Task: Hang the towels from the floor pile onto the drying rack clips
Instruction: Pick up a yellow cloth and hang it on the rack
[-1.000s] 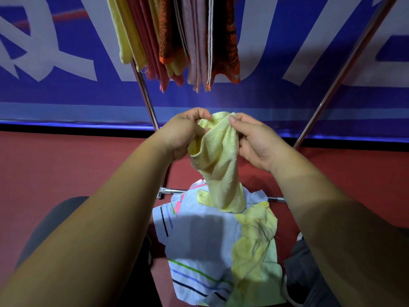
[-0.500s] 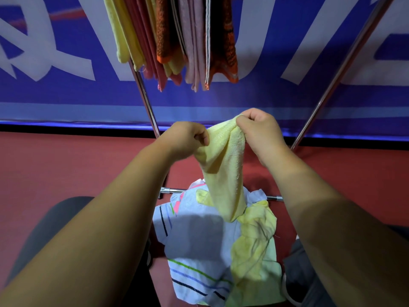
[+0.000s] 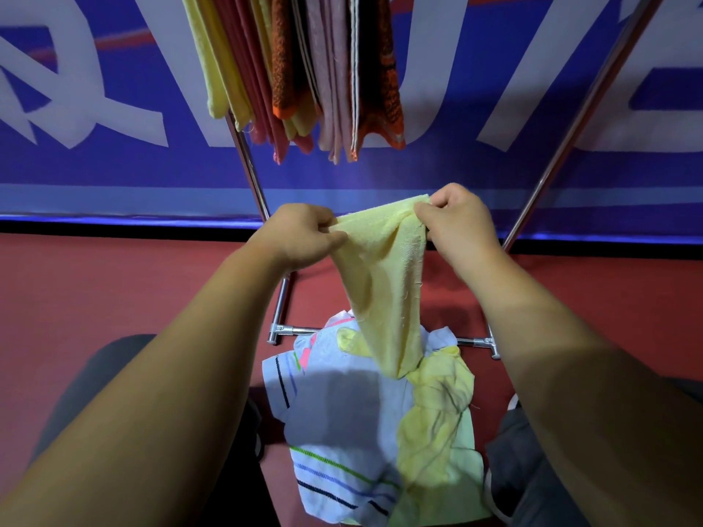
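Observation:
A pale yellow towel (image 3: pixel 384 283) hangs between both hands, its top edge stretched level. My left hand (image 3: pixel 300 235) pinches its left corner and my right hand (image 3: pixel 456 218) pinches its right corner. The towel's lower tip dangles just over the floor pile (image 3: pixel 342 408), where a white striped towel lies under a crumpled yellow one (image 3: pixel 437 424). Several towels (image 3: pixel 304 66) in yellow, pink, orange and dark tones hang from the drying rack above. The clips are out of view at the top.
The rack's chrome legs slant down at left (image 3: pixel 251 173) and right (image 3: pixel 563 138), joined by a low crossbar (image 3: pixel 293 330) on the red floor. A blue banner with white letters (image 3: pixel 114 108) stands behind. My dark-trousered knees (image 3: pixel 87 393) flank the pile.
The hands moved apart and rose slightly, spreading the bunched yellow towel's top edge flat between them. The towel's lower end lifted off the pile.

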### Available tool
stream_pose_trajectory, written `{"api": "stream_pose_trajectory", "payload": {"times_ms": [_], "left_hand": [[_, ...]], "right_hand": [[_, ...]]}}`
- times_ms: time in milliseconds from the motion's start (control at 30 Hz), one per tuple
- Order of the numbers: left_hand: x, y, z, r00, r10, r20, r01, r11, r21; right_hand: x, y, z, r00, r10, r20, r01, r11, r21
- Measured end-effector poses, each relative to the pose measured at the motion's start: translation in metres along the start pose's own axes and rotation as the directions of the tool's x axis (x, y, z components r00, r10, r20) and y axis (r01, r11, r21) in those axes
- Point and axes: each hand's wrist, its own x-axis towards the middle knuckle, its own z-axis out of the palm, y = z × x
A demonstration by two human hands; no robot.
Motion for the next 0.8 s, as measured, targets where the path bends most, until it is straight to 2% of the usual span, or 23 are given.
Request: {"api": "stream_pose_trajectory", "payload": {"times_ms": [100, 367, 667, 800], "left_hand": [[-0.007, -0.001, -0.004, 0.996, -0.012, -0.086, 0.0, 0.99, -0.141], [-0.043, 0.003, -0.019, 0.983, -0.067, -0.174, -0.023, 0.882, -0.471], [-0.079, 0.023, -0.052, 0.966, 0.023, -0.256, -0.148, 0.863, -0.483], [-0.086, 0.036, -0.083, 0.949, 0.031, -0.313, -0.207, 0.812, -0.546]], "right_hand": [[0.001, 0.003, -0.006, 0.998, -0.01, 0.059, 0.005, 0.996, 0.087], [-0.035, -0.017, -0.023, 0.984, -0.124, 0.127, 0.102, 0.981, 0.168], [-0.073, -0.049, -0.047, 0.98, -0.199, 0.016, 0.192, 0.961, 0.201], [-0.08, -0.085, -0.067, 0.973, -0.224, -0.059, 0.231, 0.951, 0.203]]}}
